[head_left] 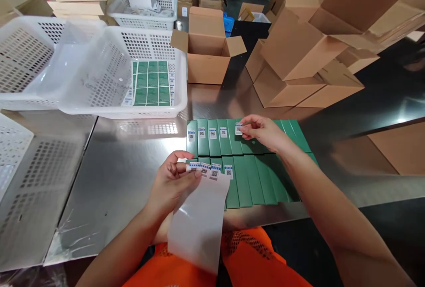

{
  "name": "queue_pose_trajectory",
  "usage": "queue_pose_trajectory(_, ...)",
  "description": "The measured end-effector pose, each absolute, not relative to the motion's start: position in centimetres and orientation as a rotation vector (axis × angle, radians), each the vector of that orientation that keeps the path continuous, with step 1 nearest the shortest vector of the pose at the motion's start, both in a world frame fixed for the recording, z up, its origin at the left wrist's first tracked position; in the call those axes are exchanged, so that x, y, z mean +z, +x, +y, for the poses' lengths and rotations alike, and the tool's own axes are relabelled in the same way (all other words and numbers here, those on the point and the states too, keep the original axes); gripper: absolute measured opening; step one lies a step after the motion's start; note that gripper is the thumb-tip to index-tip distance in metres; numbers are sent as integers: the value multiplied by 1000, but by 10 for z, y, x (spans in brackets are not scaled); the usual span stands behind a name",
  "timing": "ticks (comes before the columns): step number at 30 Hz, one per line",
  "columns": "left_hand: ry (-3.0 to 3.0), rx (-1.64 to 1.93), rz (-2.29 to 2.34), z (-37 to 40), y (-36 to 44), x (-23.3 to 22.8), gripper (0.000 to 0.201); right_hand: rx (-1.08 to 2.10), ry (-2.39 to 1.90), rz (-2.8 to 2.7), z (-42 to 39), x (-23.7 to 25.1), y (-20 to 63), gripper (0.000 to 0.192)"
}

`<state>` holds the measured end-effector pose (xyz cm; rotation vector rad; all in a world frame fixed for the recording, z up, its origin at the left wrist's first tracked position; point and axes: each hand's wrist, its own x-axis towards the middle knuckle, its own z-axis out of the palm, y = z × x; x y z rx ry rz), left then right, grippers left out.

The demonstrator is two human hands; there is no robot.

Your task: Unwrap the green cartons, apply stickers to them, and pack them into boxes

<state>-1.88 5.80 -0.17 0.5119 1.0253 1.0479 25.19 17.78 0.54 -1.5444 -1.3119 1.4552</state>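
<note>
At centre frame, a worker's right hand [262, 133] pinches a small QR sticker [238, 128] between thumb and fingertips, directly over the upper row of green boxes [212, 139] lying side by side on a steel table [126, 172]; each box's long axis runs away from the viewer. The left hand [172, 183], lower centre, grips a backing strip [199, 220] hanging toward the bottom edge, its remaining stickers lined along the top. A white basket [109, 70] sits upper left.

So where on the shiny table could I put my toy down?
Bare metal lies left of the green boxes, below the white basket, beside the left hand. Another patch lies right, before the cardboard boxes. Crowded under the right hand.
</note>
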Motion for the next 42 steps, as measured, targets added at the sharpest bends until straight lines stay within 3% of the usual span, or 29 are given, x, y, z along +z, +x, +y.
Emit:
queue_pose_trajectory(3, 515, 1051, 1012, 58, -19, -2, 47, 1511, -1623, -1332, 187, 2, 246, 66)
queue_pose_trajectory(8, 509, 1054, 1014, 59, -20, 1, 46, 1425, -1826, -1365, 189, 2, 236, 53)
queue_pose_trajectory(12, 507, 1056, 1003, 58, -20, 2, 45, 1316, -1950, -1416, 198, 3, 236, 57)
queue_pose_trajectory(16, 523, 1089, 1017, 59, -19, 0, 44, 978, -2034, -1644, 192, 11, 234, 46)
queue_pose_trajectory(18, 530, 1104, 1035, 60, -18, -1, 45, 996, -1878, -1755, 172, 15, 225, 33)
queue_pose_trajectory(22, 537, 1119, 1044, 62, -17, -4, 47, 1361, -1387, -1757, 115, 17, 196, 33)
queue_pose_trajectory(26, 550, 1089, 1060, 63, -14, -8, 49, 1288, -1183, -1724, 84, 19, 181, 14)
queue_pose_trajectory(30, 538, 1116, 1085, 62, -13, -10, 47, 1289, -1082, -1543, 84, 27, 206, 18)
queue_pose_trajectory(34, 550, 1101, 1078, 60, -14, -11, 44, 1377, -1357, -1445, 87, 22, 239, 23)
queue_pose_trajectory(39, 573, 1074, 1058, 58, -13, -14, 42, 1669, -1603, -1346, 86, 4, 252, 63)
queue_pose_trajectory(42, 574, 1059, 1071, 59, -13, -14, 43, 1664, -1681, -1345, 88, -1, 251, 70)
